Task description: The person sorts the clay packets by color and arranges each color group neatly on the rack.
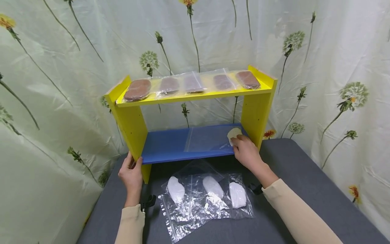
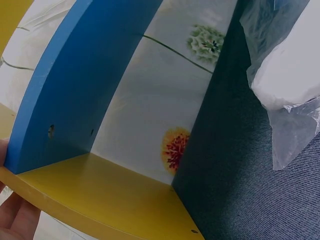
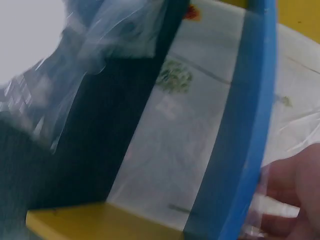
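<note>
A small yellow shelf unit (image 1: 256, 115) with a blue lower shelf (image 1: 166, 144) stands on the dark table. My left hand (image 1: 131, 174) grips its left side panel near the lower shelf's front corner, thumb at the front and fingers round the outer side. In the left wrist view only fingertips (image 2: 22, 215) show at the panel's edge. At the right end of the blue shelf, my right hand (image 1: 246, 151) pinches a flat, pale rounded piece (image 1: 233, 135) in a clear zip bag (image 1: 204, 138). The bag spreads leftward over the shelf.
Several reddish-brown slabs (image 1: 137, 89) in clear bags lie along the yellow top shelf (image 1: 210, 95). In front of the unit, white pieces (image 1: 176, 189) in overlapping clear bags (image 1: 195, 210) lie on the dark table (image 1: 280, 159). A flower-patterned curtain (image 1: 213, 40) hangs behind.
</note>
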`<action>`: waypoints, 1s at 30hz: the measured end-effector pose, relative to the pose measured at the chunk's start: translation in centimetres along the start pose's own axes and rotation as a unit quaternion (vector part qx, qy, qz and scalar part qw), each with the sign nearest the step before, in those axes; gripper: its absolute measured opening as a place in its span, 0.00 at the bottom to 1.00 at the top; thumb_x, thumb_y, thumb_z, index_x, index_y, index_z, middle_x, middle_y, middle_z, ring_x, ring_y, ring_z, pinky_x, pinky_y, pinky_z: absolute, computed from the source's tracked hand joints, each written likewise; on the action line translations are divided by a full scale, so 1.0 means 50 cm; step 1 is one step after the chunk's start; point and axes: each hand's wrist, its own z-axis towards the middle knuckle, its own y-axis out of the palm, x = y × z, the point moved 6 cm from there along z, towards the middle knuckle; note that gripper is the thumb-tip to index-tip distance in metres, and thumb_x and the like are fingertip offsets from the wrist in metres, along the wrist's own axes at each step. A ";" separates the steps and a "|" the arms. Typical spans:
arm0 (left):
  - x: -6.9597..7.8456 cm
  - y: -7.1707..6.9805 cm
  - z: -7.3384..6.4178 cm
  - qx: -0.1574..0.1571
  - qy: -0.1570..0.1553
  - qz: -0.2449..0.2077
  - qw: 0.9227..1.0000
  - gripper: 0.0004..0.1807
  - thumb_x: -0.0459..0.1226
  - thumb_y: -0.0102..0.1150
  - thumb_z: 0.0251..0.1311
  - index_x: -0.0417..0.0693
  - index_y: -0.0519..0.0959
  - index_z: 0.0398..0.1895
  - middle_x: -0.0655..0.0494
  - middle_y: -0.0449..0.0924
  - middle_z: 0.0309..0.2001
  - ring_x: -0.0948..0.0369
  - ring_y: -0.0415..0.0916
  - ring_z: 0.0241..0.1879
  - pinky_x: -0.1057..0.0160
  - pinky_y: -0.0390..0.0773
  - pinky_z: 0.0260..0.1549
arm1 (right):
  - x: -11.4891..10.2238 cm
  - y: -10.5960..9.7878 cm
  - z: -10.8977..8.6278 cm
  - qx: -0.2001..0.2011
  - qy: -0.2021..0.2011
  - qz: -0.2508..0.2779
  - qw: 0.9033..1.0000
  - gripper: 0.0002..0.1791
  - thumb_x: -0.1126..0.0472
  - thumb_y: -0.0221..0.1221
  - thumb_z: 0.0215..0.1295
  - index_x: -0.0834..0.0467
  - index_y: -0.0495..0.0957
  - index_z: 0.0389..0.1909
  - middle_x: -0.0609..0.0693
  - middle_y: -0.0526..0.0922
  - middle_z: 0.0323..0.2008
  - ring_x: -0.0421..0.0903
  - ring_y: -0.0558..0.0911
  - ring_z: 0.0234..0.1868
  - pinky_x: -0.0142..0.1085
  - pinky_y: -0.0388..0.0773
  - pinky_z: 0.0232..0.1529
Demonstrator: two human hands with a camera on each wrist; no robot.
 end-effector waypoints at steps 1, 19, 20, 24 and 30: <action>0.001 0.001 -0.001 0.000 -0.001 0.000 1.000 0.30 0.35 0.69 0.62 0.71 0.77 0.64 0.58 0.82 0.56 0.58 0.81 0.54 0.69 0.80 0.48 | 0.002 0.002 -0.002 -0.005 -0.004 -0.004 1.000 0.16 0.68 0.55 0.68 0.63 0.85 0.52 0.65 0.81 0.52 0.63 0.80 0.51 0.58 0.78 0.50; 0.005 0.004 -0.003 -0.002 0.005 -0.011 1.000 0.29 0.34 0.69 0.61 0.68 0.78 0.64 0.55 0.83 0.55 0.60 0.81 0.52 0.70 0.80 0.48 | 0.033 -0.003 0.001 -0.079 -0.062 -0.048 0.994 0.23 0.73 0.53 0.64 0.63 0.78 0.61 0.64 0.77 0.60 0.63 0.78 0.56 0.55 0.79 0.52; 0.005 0.005 -0.002 -0.002 0.004 -0.009 1.000 0.29 0.34 0.70 0.61 0.68 0.78 0.64 0.55 0.83 0.55 0.60 0.81 0.52 0.70 0.80 0.47 | 0.032 -0.007 0.000 -0.078 -0.063 -0.046 0.994 0.24 0.74 0.52 0.64 0.64 0.78 0.62 0.65 0.77 0.61 0.63 0.78 0.58 0.55 0.78 0.54; 0.003 0.004 0.000 -0.004 0.004 -0.011 1.000 0.29 0.33 0.70 0.61 0.66 0.78 0.65 0.53 0.82 0.56 0.58 0.81 0.53 0.70 0.80 0.47 | 0.013 -0.022 -0.010 -0.051 -0.084 -0.035 0.995 0.26 0.74 0.53 0.62 0.63 0.77 0.62 0.65 0.76 0.62 0.63 0.75 0.60 0.55 0.74 0.60; 0.000 0.004 0.002 -0.007 0.001 -0.011 1.000 0.29 0.34 0.69 0.61 0.69 0.78 0.64 0.55 0.82 0.56 0.58 0.81 0.54 0.70 0.80 0.48 | -0.031 -0.041 -0.051 0.017 -0.138 -0.018 0.990 0.22 0.73 0.57 0.61 0.60 0.82 0.56 0.62 0.79 0.55 0.62 0.77 0.55 0.55 0.76 0.55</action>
